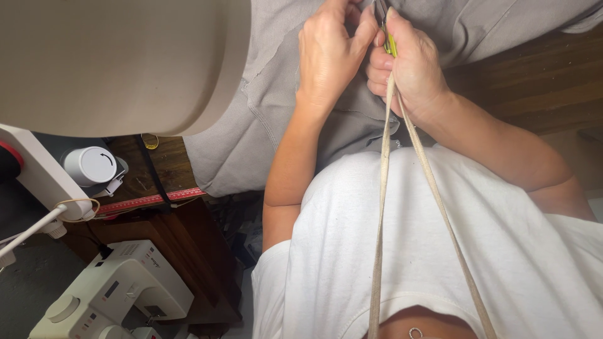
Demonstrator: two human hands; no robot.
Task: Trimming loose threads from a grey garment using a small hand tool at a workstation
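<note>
Grey fabric (264, 119), spread over the dark wooden bench (534, 81) and bunched up under both hands near the top of the view. Left hand (330, 53) curled down onto the cloth, fingers pinched tight on a fold of it. Right hand (408, 66) closed in a fist-like grip around a small tool with a yellow-green handle (391, 44), its dark metal tip pointing up toward the left fingers; what kind of tool, hard to tell, since most of it hides inside the fist. Beige strap (383, 207) running in two lines from the neck up to the right hand, crossing the white shirt (440, 251).

Judging by the pose, in the middle of fine work on one spot of the fabric: cloth held and tool brought to it, no finished seam or cut edge visible at that spot, the working point itself hidden behind the fingers. Fabric directly under and between the two grips, touching both.

Off to the left, a sewing machine (107, 295) lower down, a red measuring tape (151, 201) along the bench edge, and a white spool-like knob (91, 164).
</note>
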